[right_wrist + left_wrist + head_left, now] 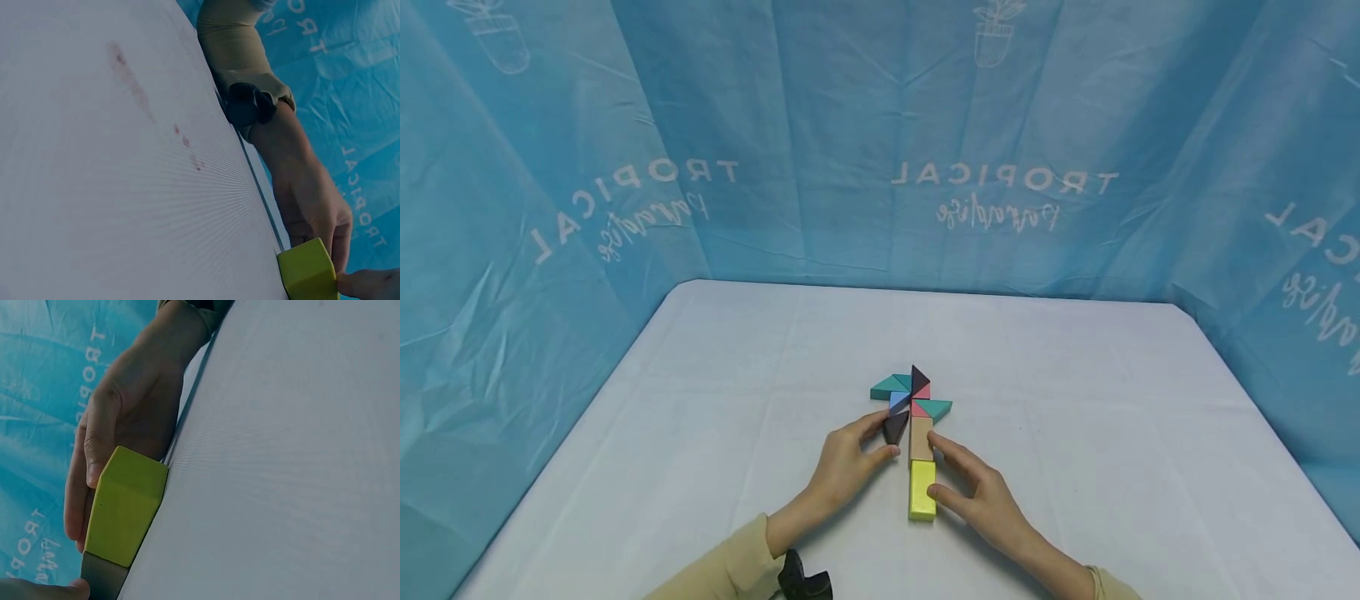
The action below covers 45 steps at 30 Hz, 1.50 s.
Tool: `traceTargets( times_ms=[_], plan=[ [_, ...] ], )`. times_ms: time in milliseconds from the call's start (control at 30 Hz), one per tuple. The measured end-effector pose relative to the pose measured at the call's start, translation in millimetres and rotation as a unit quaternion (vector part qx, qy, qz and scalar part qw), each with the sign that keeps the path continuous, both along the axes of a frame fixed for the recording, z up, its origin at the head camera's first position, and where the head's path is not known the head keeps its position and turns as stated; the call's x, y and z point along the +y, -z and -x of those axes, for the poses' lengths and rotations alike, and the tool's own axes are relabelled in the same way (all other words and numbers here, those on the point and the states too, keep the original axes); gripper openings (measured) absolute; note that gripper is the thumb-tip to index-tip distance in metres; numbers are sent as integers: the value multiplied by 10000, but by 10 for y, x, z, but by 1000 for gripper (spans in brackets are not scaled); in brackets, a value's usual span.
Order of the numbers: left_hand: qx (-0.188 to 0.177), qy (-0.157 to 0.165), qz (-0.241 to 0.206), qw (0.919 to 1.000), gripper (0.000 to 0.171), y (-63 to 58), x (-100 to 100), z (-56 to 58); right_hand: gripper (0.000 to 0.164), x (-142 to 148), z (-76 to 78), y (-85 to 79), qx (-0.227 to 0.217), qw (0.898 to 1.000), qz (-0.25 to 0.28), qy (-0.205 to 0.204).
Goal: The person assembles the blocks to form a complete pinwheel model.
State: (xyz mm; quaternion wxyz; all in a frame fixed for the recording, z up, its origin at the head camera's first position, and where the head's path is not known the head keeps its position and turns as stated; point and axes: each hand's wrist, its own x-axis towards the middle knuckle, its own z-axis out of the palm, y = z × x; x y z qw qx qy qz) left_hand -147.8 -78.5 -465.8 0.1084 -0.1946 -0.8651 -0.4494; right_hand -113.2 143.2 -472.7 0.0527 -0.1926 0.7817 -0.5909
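A flat windmill-like arrangement of blocks lies mid-table. My left hand [842,467] pinches a dark triangular block [896,427] between thumb and forefinger, at the pattern's lower left. With fingers spread, my right hand [988,500] touches the tan rectangular block [921,439] with its forefinger. Its thumb rests against the yellow rectangular block [922,490], which sits end to end below the tan one. Above are a blue block [898,401], green triangles [891,386], pink pieces [919,409] and another dark triangle [919,381]. The left wrist view shows the yellow block [128,506] beside the right hand [140,394].
A white cloth covers the table [1075,375]. Blue printed curtains [850,125] hang behind it and at both sides. A black device [805,579] is strapped at the left wrist. Reddish stains [131,78] mark the cloth in the right wrist view.
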Motion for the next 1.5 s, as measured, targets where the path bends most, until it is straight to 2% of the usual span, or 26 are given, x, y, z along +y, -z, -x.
traceTargets(
  times_ms=[333, 500, 733, 1033, 1233, 1500],
  plan=[
    [507, -30, 150, 9986, 57, -24, -55, 10, 63, -12, -5, -25, -91, 9999, -62, 21],
    [572, 14, 110, 9983, 56, -30, -86, 69, 62, -16, -3, -42, -119, 9999, -78, 41],
    [715, 96, 130, 9973, 55, -15, -75, 160, 62, -5, 5, -6, 82, 10000, -17, -52],
    [1032, 130, 191, 9944, 48, 22, -45, 297, 61, 3, 5, -11, 154, 9999, -8, -64],
    [954, 47, 265, 9951, 47, 30, -22, 350, 61, 7, 8, 7, 223, 9997, 28, -111],
    [876, 51, 208, 9959, 45, 24, -1, 366, 61, 6, 11, 2, 225, 9997, 55, -119]
  ],
)
